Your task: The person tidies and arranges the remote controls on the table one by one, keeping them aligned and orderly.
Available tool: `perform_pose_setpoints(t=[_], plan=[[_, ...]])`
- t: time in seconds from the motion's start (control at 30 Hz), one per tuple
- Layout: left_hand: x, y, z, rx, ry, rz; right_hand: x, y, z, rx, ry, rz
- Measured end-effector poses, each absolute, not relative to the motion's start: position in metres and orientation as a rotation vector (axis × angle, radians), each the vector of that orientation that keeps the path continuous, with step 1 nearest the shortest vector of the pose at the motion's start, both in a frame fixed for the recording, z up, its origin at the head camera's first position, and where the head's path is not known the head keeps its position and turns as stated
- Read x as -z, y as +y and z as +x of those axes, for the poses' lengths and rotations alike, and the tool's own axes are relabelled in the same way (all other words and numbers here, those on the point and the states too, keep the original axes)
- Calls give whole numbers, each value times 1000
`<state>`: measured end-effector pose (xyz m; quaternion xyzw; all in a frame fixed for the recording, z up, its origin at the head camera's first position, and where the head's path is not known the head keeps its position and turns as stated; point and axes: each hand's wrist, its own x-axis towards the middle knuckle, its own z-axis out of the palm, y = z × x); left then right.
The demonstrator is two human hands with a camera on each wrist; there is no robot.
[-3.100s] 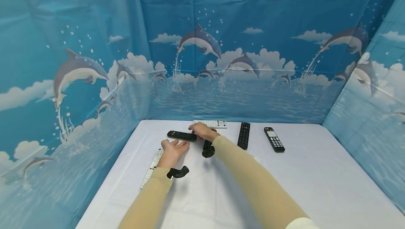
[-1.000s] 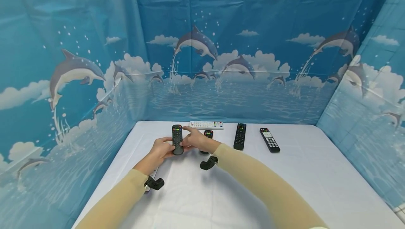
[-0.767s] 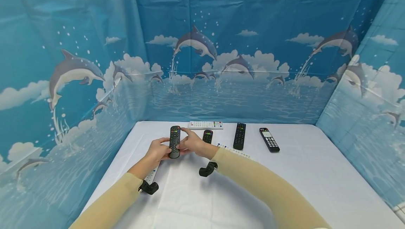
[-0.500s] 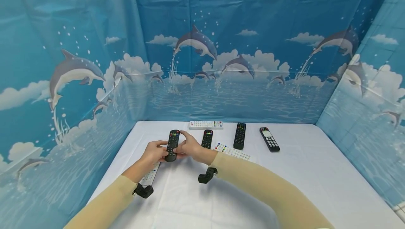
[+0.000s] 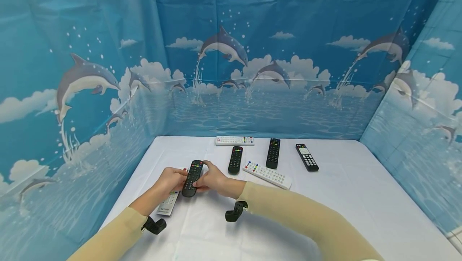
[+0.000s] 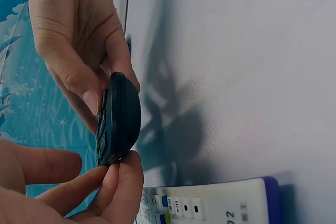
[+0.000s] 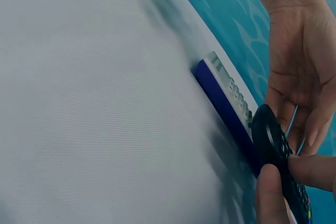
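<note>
Both hands hold one black remote (image 5: 192,178) by its long sides, just above the white tablecloth (image 5: 274,221) at the left. My left hand (image 5: 179,177) pinches its left edge and my right hand (image 5: 205,179) pinches its right edge. In the left wrist view the black remote (image 6: 119,119) shows end-on between the left fingertips (image 6: 122,174) and the right hand's thumb (image 6: 79,80). The right wrist view has the black remote (image 7: 274,148) pinched by the right fingers (image 7: 269,192), with the left hand (image 7: 296,66) behind it.
A white remote (image 5: 167,203) with a blue side (image 7: 223,109) lies on the cloth just left of the held remote. Farther back lie a black remote (image 5: 235,159), a slanted white one (image 5: 267,174), two more black ones (image 5: 273,153) (image 5: 307,157) and a white one (image 5: 234,140). Blue dolphin-print walls surround the table.
The right hand picked the black remote off the cloth, turned it lengthwise and the left hand joined. Both hands then drew it nearer and to the left, beside the white remote.
</note>
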<state>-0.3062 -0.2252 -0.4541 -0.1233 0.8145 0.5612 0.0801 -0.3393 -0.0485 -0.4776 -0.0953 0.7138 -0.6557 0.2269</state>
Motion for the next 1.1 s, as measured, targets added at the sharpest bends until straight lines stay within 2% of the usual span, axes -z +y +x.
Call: perform_pose_setpoints(t=[0.5, 1.1], plan=[[452, -226, -292, -1597, 2412, -398, 488, -48, -321, 1753, 1967, -195], [456, -220, -283, -1617, 2404, -386, 488, -44, -314, 1514, 2186, -230]])
